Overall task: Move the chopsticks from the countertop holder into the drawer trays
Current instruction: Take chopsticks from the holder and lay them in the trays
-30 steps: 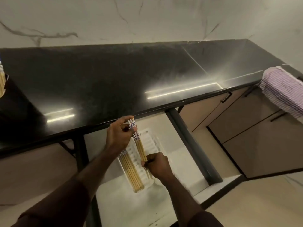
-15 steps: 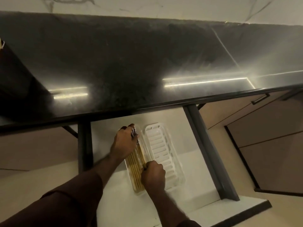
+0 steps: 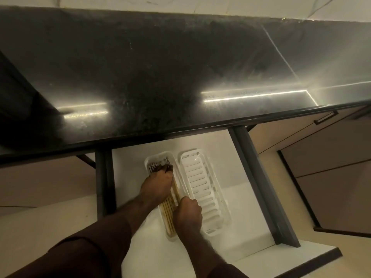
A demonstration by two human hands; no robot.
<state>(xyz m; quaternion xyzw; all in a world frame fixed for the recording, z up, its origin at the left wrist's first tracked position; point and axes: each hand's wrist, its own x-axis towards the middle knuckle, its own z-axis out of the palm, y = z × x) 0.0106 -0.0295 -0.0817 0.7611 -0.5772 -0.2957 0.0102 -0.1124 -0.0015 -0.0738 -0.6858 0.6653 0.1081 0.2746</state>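
Observation:
Several wooden chopsticks [image 3: 168,214] with patterned tops lie lengthwise in the left white tray [image 3: 158,155] inside the open drawer [image 3: 230,157]. My left hand [image 3: 157,184] lies over their upper half, with its fingertips on the patterned ends. My right hand [image 3: 188,212] is closed around their lower part at the tray's right side. To the right, touching the first tray, stands a second white slotted tray [image 3: 202,189] with nothing in it. The countertop holder is out of view.
The black glossy countertop [image 3: 180,67] overhangs the drawer's back. Dark drawer side rails [image 3: 261,187] run left and right of the white drawer floor. Brown cabinet fronts with a handle [image 3: 325,118] stand at the right.
Both hands have lowered the bundle of chopsticks from above the drawer into the left tray, next to those lying there. The camera has tilted down and closer.

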